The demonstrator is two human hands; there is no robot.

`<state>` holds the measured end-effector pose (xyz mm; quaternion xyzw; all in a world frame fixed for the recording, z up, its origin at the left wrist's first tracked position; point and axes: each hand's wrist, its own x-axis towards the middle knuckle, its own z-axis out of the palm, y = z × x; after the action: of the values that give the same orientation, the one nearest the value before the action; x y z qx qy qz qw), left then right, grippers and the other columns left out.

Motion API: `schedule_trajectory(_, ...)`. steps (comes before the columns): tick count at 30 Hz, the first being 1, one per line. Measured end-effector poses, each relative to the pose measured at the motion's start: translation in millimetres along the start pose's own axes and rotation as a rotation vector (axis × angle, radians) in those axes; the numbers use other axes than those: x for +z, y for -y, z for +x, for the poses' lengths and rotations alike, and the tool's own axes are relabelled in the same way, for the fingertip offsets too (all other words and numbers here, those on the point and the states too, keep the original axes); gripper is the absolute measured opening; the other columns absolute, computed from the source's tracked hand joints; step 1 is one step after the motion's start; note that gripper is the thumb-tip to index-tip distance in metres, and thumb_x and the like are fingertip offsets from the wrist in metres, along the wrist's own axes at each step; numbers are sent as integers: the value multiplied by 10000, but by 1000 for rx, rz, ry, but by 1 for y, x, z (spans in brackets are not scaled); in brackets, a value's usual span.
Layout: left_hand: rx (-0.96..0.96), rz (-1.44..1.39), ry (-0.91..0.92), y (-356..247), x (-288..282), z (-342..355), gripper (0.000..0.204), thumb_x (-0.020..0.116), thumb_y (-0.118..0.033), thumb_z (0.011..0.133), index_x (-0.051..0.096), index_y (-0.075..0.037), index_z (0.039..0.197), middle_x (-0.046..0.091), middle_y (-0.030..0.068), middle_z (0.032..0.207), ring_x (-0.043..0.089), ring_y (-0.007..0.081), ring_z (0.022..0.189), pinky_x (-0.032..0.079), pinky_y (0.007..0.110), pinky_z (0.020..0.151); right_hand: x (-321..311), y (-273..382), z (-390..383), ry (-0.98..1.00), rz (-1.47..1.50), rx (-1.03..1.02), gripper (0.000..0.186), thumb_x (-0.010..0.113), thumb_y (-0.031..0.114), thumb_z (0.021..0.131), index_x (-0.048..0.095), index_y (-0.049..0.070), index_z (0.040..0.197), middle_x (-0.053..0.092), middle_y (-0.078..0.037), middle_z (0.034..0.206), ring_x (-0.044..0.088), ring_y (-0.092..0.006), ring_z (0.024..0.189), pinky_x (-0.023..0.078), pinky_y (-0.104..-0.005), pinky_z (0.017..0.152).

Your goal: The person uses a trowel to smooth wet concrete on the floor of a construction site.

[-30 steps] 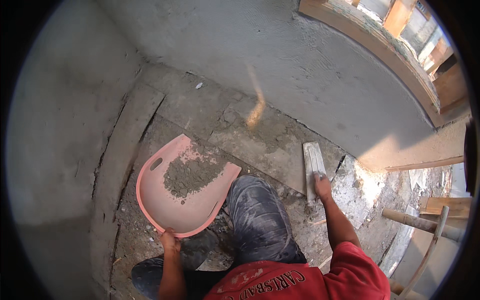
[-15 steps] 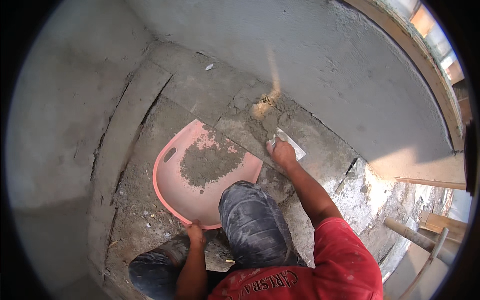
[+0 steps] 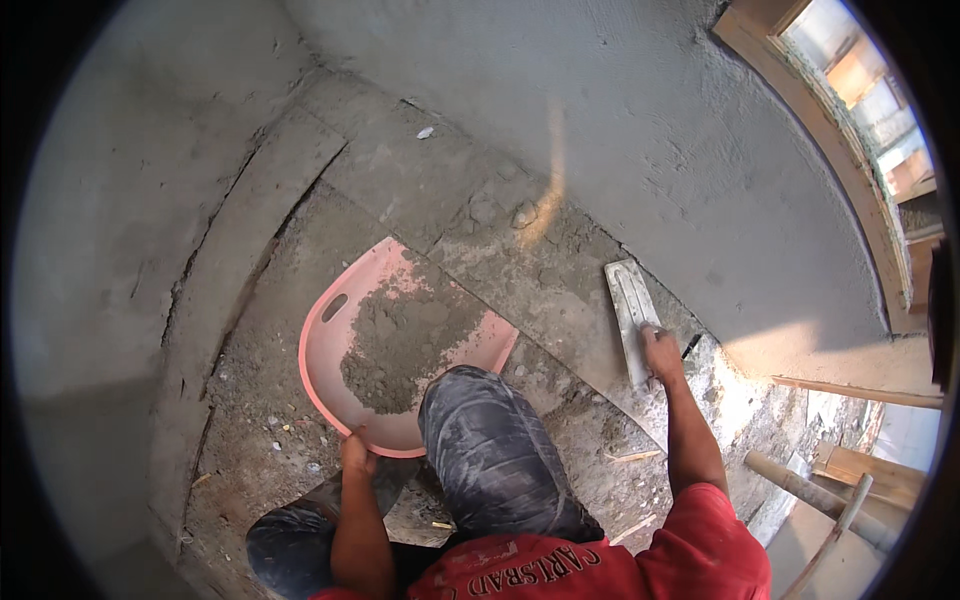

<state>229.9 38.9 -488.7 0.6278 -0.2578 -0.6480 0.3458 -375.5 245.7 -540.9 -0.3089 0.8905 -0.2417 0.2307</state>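
Note:
My right hand (image 3: 660, 352) grips a flat rectangular plastering trowel (image 3: 630, 305) by its handle. The blade lies over the grey board strip along the base of the far wall. At lower left, my left hand (image 3: 356, 452) is closed on the near rim of a pink plastic scoop-shaped pan (image 3: 318, 385), which has an oval handle slot at its left. A heap of wet grey mortar (image 3: 400, 335) sits in the pan. The pan's open straight side faces the strip, and my knee covers part of its near right corner.
A plastered wall (image 3: 640, 130) rises beyond the strip, and another wall (image 3: 110, 250) stands at the left. Loose mortar crumbs (image 3: 485, 210) lie along the far wall's base. At the right are a wooden window frame (image 3: 830, 130), a pole (image 3: 800, 485) and bright sunlit ground.
My right hand and the trowel have swept to the right along the strip, away from the mortar crumbs. The mortar in the pan now spreads nearer its front rim. My left hand stays on the rim.

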Motion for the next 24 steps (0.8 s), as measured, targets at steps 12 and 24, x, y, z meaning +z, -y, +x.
schedule_trajectory(12, 87, -80, -7, 13, 10, 17, 465, 424, 105, 847, 487, -62, 1277, 592, 128, 1124, 608, 303, 1039, 521, 463, 918, 65, 172, 190, -18, -115, -160, 545, 395, 423, 981, 686, -37, 988, 671, -279, 1007, 633, -443, 984, 488, -501, 909)
schedule_trajectory(24, 108, -122, -73, 8, -3, 3, 493, 428, 111, 823, 492, -52, 1285, 602, 127, 1117, 617, 307, 1008, 528, 450, 892, 65, 118, 1, -86, -12, -8, 518, 510, 501, 971, 577, -12, 945, 670, -283, 809, 657, -468, 774, 509, -551, 690)
